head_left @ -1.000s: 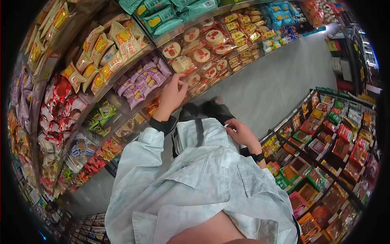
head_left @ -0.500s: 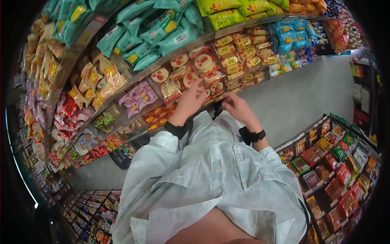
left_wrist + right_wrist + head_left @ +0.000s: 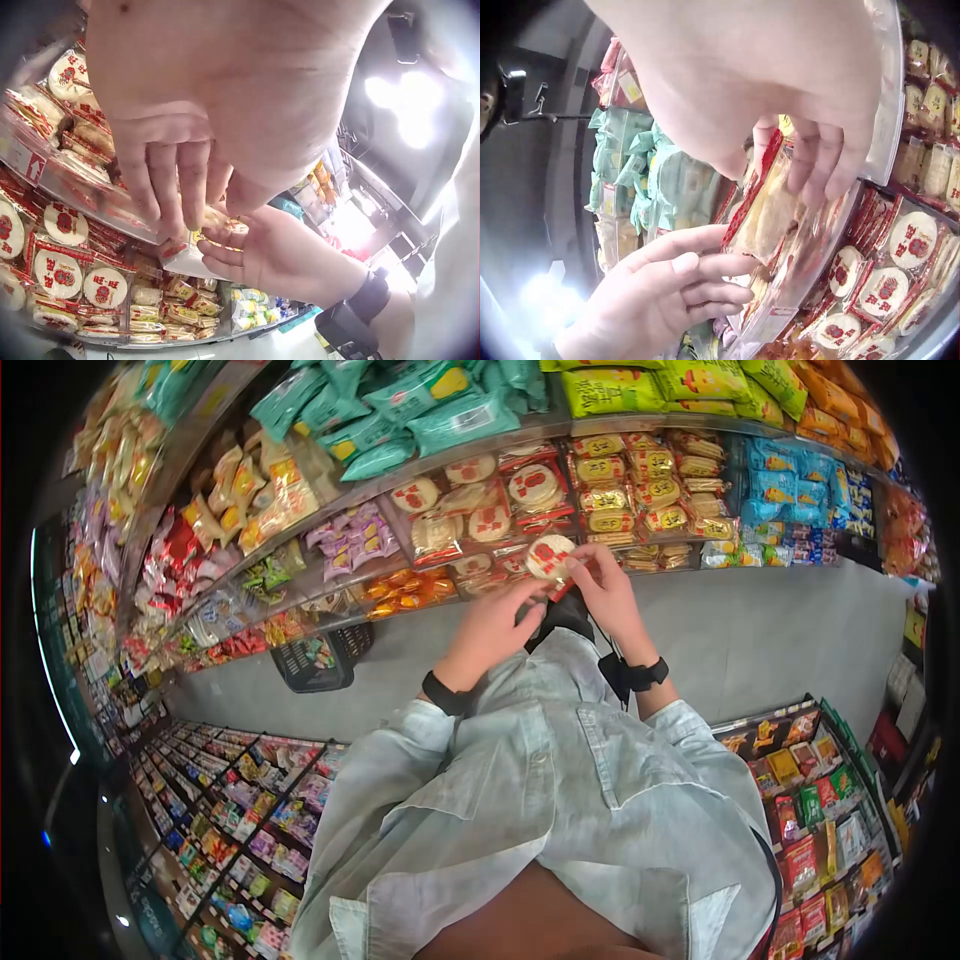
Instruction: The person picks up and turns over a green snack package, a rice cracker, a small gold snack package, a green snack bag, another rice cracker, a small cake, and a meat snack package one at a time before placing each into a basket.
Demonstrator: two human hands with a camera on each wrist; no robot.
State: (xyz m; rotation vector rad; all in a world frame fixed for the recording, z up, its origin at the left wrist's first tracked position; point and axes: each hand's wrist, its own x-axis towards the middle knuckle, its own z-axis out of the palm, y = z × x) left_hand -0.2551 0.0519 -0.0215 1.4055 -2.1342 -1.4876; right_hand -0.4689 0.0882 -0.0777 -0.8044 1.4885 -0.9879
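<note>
In the head view, my right hand (image 3: 612, 592) pinches a clear packet of round white rice crackers (image 3: 548, 557) with red print, in front of the shelf. The right wrist view shows the rice cracker packet (image 3: 769, 214) edge-on, with its red seam along one side, hanging from my right hand's fingers. My left hand (image 3: 490, 628) is at the packet's lower left, its fingers (image 3: 731, 266) fairly straight and their tips right at the packet's lower end. Rows of similar rice cracker packets (image 3: 489, 523) fill the bin just behind.
Beside the rice crackers are bins of purple packets (image 3: 352, 542), gold-labelled crackers (image 3: 660, 492) and blue packets (image 3: 790, 475). Teal bags (image 3: 465, 420) lie above. A dark shopping basket (image 3: 318, 660) stands on the grey floor (image 3: 760, 630). Another stocked rack (image 3: 815, 830) is behind at right.
Both hands have come together over the rice cracker bin. My right hand now holds a rice cracker packet out from the shelf. The view has shifted toward the right along the shelf.
</note>
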